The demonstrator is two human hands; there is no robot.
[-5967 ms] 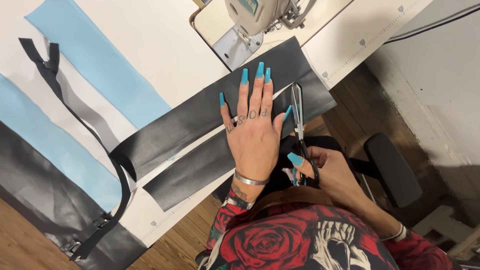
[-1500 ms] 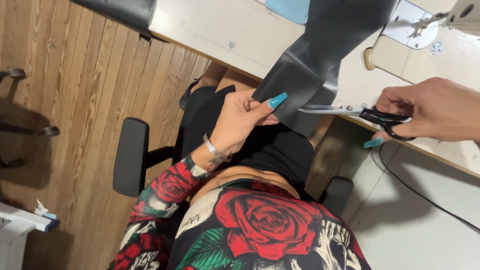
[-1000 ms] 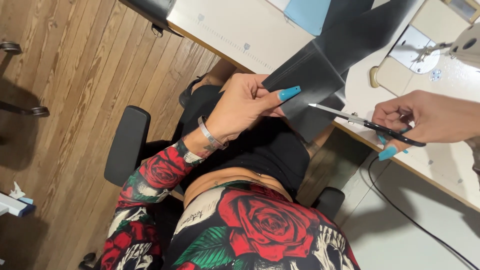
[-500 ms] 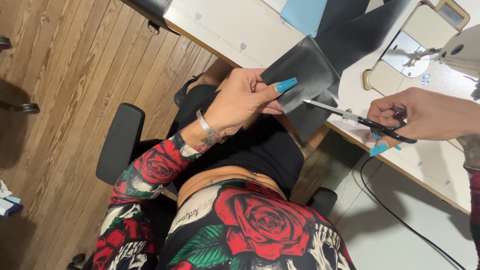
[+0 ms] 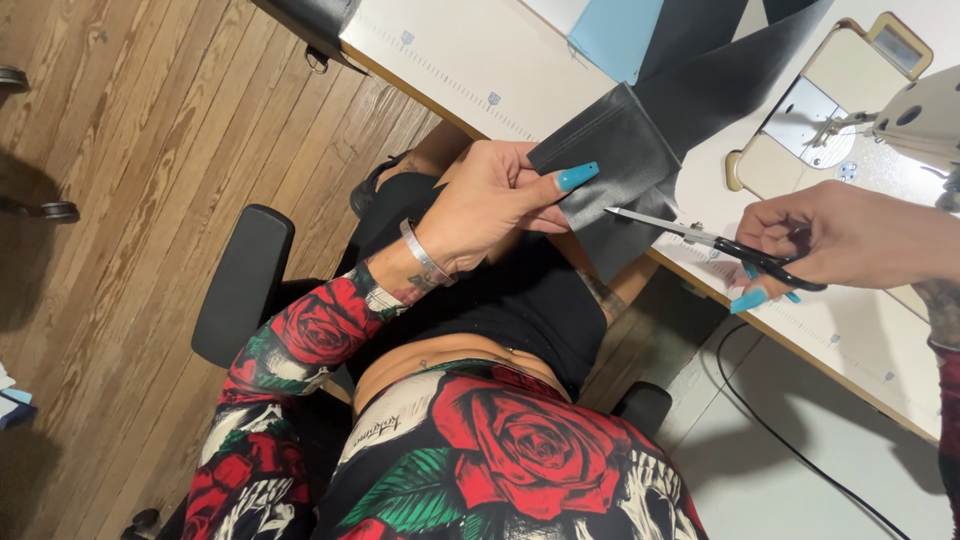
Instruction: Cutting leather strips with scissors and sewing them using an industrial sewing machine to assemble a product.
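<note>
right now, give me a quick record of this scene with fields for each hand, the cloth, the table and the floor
left hand: left hand pinches the folded end of the black cloth, thumb on top
right hand: right hand holds scissors, blade tips close to the cloth's edge
cloth: long black strip, hanging off the table edge toward the lap
table: white table with a ruler printed along its edge, a light blue piece and a sewing machine on it
floor: wood planks; black chair armrest at the left

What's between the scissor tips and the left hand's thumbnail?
Only black fabric, in the head view: the scissors point at its folded edge, just below where the left hand pinches it.
</note>
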